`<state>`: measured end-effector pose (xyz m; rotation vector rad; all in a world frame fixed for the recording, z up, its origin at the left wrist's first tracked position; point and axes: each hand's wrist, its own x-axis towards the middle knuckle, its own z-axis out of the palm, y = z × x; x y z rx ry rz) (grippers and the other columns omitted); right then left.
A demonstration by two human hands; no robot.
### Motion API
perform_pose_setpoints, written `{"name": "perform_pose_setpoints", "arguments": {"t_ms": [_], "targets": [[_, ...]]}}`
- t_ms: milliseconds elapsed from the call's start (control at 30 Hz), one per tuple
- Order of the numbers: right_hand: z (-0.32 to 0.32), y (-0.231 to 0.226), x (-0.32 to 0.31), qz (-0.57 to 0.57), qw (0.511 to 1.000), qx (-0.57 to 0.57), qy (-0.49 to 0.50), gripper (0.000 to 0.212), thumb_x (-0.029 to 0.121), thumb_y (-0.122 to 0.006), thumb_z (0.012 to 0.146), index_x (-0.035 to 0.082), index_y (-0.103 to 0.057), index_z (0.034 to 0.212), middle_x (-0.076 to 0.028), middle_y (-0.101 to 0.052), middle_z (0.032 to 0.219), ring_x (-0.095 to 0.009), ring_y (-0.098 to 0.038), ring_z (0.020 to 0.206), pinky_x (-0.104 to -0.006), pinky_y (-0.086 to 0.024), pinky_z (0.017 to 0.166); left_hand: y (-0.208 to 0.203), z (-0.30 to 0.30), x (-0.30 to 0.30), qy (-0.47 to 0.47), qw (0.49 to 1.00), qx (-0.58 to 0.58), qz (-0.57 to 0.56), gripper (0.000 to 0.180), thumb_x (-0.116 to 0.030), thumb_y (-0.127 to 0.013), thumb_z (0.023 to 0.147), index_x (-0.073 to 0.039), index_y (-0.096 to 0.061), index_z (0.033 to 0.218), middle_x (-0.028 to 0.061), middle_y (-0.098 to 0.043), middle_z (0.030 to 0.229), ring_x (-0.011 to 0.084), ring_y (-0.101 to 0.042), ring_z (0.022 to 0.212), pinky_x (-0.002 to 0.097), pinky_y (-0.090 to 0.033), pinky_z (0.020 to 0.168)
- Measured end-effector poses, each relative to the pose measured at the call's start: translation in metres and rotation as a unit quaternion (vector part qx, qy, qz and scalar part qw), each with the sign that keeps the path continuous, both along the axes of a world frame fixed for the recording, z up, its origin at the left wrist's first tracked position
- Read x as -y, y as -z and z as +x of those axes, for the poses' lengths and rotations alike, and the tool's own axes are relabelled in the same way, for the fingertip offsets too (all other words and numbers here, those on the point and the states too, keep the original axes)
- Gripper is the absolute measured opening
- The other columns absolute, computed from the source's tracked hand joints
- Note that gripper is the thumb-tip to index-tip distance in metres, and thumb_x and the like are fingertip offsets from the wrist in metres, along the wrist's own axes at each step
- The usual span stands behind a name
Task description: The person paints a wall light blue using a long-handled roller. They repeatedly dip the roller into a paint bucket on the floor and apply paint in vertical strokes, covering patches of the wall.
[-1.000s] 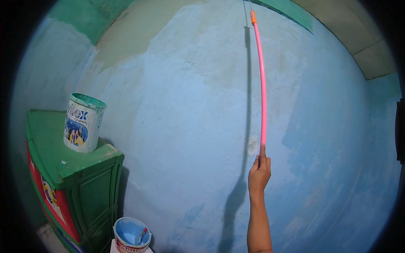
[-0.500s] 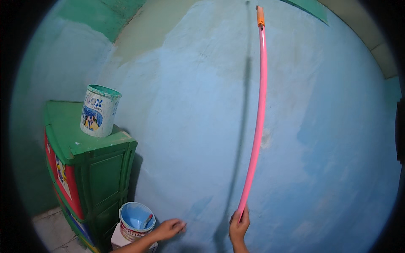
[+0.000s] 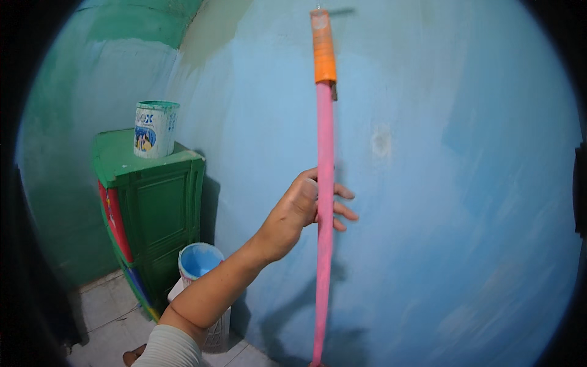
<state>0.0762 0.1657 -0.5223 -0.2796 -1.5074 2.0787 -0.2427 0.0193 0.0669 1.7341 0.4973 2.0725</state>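
A long pink pole (image 3: pixel 324 134) stands nearly upright in front of me. At its top is an orange sleeve or handle (image 3: pixel 324 49), with a thin metal piece at its tip; the kind of tool cannot be made out. My left hand (image 3: pixel 299 205) is at the middle of the pole, its thumb on the near side and its fingers stretched apart behind it, not wrapped round. Of my right hand (image 3: pixel 317 365), only a sliver shows at the lower edge, at the pole's bottom end, where it holds the pole.
A blue-painted wall (image 3: pixel 397 244) fills the space ahead, with a duller patch high up. At left stands a green drawer cabinet (image 3: pixel 156 208) bearing a white paint bucket (image 3: pixel 165 131). Beside it, a smaller bucket with blue inside (image 3: pixel 199 260) sits on a white stand (image 3: pixel 217 333) above floor tiles (image 3: pixel 113 309).
My left hand has risen from near the small bucket to the pole's middle. The orange end is closer and lower against the wall. My right hand has dropped almost out of view.
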Motion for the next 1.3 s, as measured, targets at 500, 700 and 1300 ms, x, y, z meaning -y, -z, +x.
{"name": "perform_pose_setpoints", "arguments": {"t_ms": [500, 700, 1300], "targets": [[-0.047, -0.315, 0.029, 0.295, 0.942, -0.018, 0.159, 0.054, 0.027, -0.044, 0.103, -0.001, -0.031, 0.147, -0.021, -0.054, 0.128, -0.03, -0.051, 0.127, -0.041, -0.041, 0.104, 0.386, 0.148, -0.019, -0.107, 0.952, -0.011, -0.287, 0.029, -0.019, -0.042, 0.105, -0.002, -0.034, 0.127, 0.0114, -0.056, 0.106, 0.0167, -0.063, 0.088, 0.0298, -0.053, 0.071], [-0.084, -0.269, 0.033, 0.285, 0.954, 0.048, 0.074, 0.044, 0.03, -0.042, 0.105, -0.001, -0.038, 0.135, -0.01, -0.057, 0.098, -0.016, -0.057, 0.085, -0.0305, -0.048, 0.076, 0.452, 0.184, 0.01, -0.123, 0.89, -0.049, -0.436, 0.033, -0.022, -0.047, 0.104, -0.001, -0.039, 0.127, 0.0141, -0.065, 0.103, 0.0165, -0.063, 0.093, 0.0304, -0.051, 0.08], [-0.012, -0.175, 0.06, 0.349, 0.909, 0.123, 0.195, 0.027, 0.026, -0.045, 0.104, 0.0, -0.044, 0.106, -0.007, -0.053, 0.074, -0.015, -0.052, 0.062, -0.0299, -0.044, 0.057, 0.108, 0.022, -0.027, -0.287, 0.944, 0.067, -0.15, 0.053, -0.032, -0.06, 0.098, 0.01, -0.052, 0.129, 0.0179, -0.063, 0.11, 0.0199, -0.063, 0.098, 0.0306, -0.052, 0.08]]}}
